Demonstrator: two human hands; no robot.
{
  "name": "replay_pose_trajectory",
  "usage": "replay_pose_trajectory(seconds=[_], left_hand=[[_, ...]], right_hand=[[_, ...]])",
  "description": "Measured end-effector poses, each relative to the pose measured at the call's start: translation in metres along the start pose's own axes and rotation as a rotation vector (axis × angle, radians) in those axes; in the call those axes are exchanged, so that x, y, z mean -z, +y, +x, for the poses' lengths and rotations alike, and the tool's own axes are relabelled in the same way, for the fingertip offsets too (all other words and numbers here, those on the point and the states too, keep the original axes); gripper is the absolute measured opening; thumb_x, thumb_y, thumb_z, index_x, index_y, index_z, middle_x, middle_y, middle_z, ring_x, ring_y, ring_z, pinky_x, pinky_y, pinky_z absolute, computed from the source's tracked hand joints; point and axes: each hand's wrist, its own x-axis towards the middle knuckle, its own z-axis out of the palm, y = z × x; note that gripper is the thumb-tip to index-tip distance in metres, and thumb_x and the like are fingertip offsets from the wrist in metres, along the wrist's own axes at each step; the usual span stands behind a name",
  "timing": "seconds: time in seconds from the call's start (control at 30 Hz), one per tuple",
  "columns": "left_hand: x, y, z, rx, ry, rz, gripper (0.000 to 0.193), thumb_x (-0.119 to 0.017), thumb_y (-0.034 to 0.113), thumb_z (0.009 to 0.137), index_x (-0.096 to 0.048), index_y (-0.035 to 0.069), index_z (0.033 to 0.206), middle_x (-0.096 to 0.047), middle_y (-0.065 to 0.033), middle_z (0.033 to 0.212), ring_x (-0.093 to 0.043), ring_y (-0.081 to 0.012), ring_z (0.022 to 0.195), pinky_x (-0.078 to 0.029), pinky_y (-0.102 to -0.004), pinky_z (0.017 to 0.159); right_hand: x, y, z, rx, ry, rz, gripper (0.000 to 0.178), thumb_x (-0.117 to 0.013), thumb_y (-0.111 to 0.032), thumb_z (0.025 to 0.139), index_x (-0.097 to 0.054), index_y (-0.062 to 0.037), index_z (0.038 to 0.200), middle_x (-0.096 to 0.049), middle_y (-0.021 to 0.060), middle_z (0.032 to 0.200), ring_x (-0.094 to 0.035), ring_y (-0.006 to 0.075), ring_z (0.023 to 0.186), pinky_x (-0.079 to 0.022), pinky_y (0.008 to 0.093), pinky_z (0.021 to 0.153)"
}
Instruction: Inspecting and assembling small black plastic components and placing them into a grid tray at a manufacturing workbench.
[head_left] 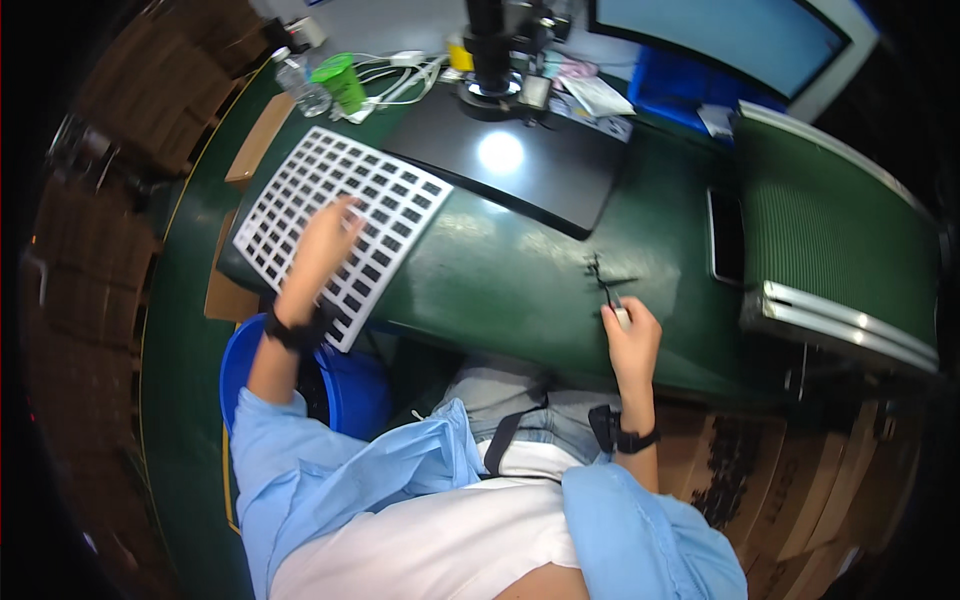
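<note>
My left hand (pixel 328 237) is over a white grid tray (pixel 441 187) whose many pockets hold small dark pieces. Its fingers are smeared by motion, so whether they hold a piece is unclear. On the right, my right hand (pixel 634 338) is closed around the pale handle of a small thin-tipped tool (pixel 622 316), whose exact kind I cannot make out. At the tool's tip lie thin, black, branching plastic scraps (pixel 597 272) on the green table mat (pixel 480 270). Both wrists wear black bands.
A microscope (pixel 490 95) with a lit ring stands over a dark board (pixel 545 170). A phone (pixel 727 235) lies beside a green ribbed conveyor (pixel 850 230) at right. A blue bin (pixel 360 390) sits below the tray. At back left are a bottle (pixel 300 85), green cup (pixel 341 82) and white cables (pixel 405 85).
</note>
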Motion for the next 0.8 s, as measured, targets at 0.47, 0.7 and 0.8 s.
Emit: replay_pose_trajectory(seconds=[0.47, 0.7, 0.8], left_hand=[[-0.119, 0.235, -0.054, 0.188, -0.017, -1.429, 0.02, -0.061, 0.019, 0.085, -0.058, 0.0, 0.089, -0.06, -0.0026, 0.077, -0.055, -0.0079, 0.067, -0.044, -0.0205, 0.06], [-0.11, 0.208, -0.056, 0.243, -0.259, -1.585, 0.012, -0.059, 0.015, 0.086, -0.057, 0.003, 0.087, -0.059, -0.0015, 0.074, -0.051, -0.0048, 0.063, -0.038, -0.0165, 0.054], [-0.114, 0.189, -0.053, 0.275, -0.464, -1.833, 0.012, -0.058, 0.014, 0.087, -0.056, 0.003, 0.085, -0.058, -0.0016, 0.075, -0.05, -0.0048, 0.062, -0.037, -0.0156, 0.052]], right_hand=[[0.017, -0.037, -0.017, 0.233, -0.082, 0.171, 0.01, -0.063, -0.005, 0.075, -0.057, 0.0004, 0.081, -0.057, 0.0126, 0.068, -0.055, 0.0202, 0.057, -0.041, 0.0297, 0.051], [0.011, -0.037, -0.021, 0.286, -0.13, 0.11, 0.009, -0.062, -0.004, 0.075, -0.056, 0.0001, 0.079, -0.055, 0.0122, 0.068, -0.053, 0.0238, 0.056, -0.04, 0.0299, 0.05], [0.009, -0.044, -0.02, 0.304, -0.14, 0.069, 0.009, -0.062, -0.004, 0.075, -0.055, -0.0001, 0.078, -0.054, 0.0115, 0.067, -0.052, 0.0241, 0.055, -0.039, 0.0312, 0.049]])
